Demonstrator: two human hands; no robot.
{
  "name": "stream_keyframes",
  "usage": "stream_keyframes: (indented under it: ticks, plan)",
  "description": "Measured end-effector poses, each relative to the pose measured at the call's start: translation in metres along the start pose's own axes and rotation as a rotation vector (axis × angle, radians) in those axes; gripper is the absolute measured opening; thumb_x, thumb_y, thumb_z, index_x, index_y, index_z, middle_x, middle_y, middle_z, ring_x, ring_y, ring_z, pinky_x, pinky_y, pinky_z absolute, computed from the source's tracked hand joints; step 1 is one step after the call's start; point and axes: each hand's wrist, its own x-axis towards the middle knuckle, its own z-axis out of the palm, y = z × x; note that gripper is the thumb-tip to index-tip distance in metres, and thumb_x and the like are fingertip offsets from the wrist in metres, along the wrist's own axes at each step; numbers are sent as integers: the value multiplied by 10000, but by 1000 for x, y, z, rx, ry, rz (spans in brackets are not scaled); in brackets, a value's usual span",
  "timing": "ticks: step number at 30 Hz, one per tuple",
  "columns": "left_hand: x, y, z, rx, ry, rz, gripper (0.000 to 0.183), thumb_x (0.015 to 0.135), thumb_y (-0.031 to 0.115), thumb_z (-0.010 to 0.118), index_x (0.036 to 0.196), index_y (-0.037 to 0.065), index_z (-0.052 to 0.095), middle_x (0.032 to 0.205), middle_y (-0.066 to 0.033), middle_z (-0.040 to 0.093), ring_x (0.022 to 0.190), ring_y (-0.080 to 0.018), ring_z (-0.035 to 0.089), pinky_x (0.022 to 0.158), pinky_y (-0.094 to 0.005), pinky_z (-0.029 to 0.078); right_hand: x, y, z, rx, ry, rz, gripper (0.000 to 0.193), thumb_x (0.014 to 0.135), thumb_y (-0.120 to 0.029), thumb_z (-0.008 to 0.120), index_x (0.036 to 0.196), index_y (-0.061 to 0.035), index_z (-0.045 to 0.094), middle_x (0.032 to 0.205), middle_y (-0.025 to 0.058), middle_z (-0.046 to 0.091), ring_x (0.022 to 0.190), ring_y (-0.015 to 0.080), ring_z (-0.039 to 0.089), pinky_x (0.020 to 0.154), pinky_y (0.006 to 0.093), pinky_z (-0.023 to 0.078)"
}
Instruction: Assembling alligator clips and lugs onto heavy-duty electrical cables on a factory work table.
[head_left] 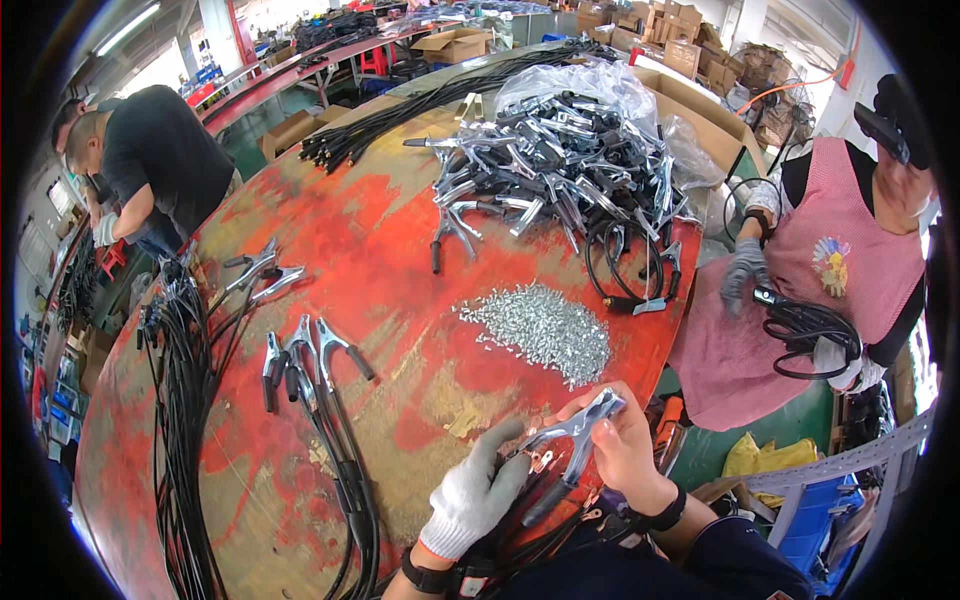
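Note:
My right hand (630,455), bare, grips a silver ground clamp (577,428) near its jaw end, with the thumb on the metal. One black-sleeved handle of the clamp points down toward me. My left hand (475,495), in a white-grey glove, closes its fingers at the other handle, whose end is hidden by the glove. Just beneath the clamp shows a copper cable lug (541,461), and black cables (545,545) with more lugs lie close to my body. A heap of small silver screws (540,325) is spread on the table beyond my hands.
A big pile of ground clamps (560,160) covers the far right of the worn red table (400,290). Clamped cables (350,490) and a black cable bundle (180,450) lie left. At right a co-worker in a pink apron (775,300) holds coiled cable (810,325); another person (165,150) bends over, far left.

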Motion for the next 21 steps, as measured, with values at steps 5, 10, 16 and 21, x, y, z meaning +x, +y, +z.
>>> stream_keyframes:
  ticks: [5,10,16,21]
  plan:
    - [0,-3,1,-55,-31,25,338,923,206,568,1239,86,579,882,-121,677,798,-180,669,727,-297,514,-1,-5,7,-53,-34,-44,349,929,-218,631,1142,-41,419,1062,161,575,1059,319,613,810,427,551]
    - [0,7,-3,-2,-89,-56,316,923,275,571,1198,126,616,894,-147,683,857,-244,688,762,-326,517,-1,-7,7,-50,-20,-29,348,935,-230,619,1146,-45,413,1062,158,559,1050,302,608,769,428,570]
    - [1,4,-1,-36,-111,-74,314,926,287,570,1194,131,620,901,-145,684,856,-243,687,771,-325,515,-3,-7,5,-95,-2,-47,353,933,-245,623,1139,-43,419,1060,148,560,1047,283,606,819,432,548]
    - [0,-1,-1,-10,-117,-80,306,925,284,568,1191,141,619,918,-154,683,889,-281,681,782,-343,513,-4,-7,9,-57,14,-35,346,934,-238,622,1133,-36,423,1055,149,567,1043,278,607,836,432,540]
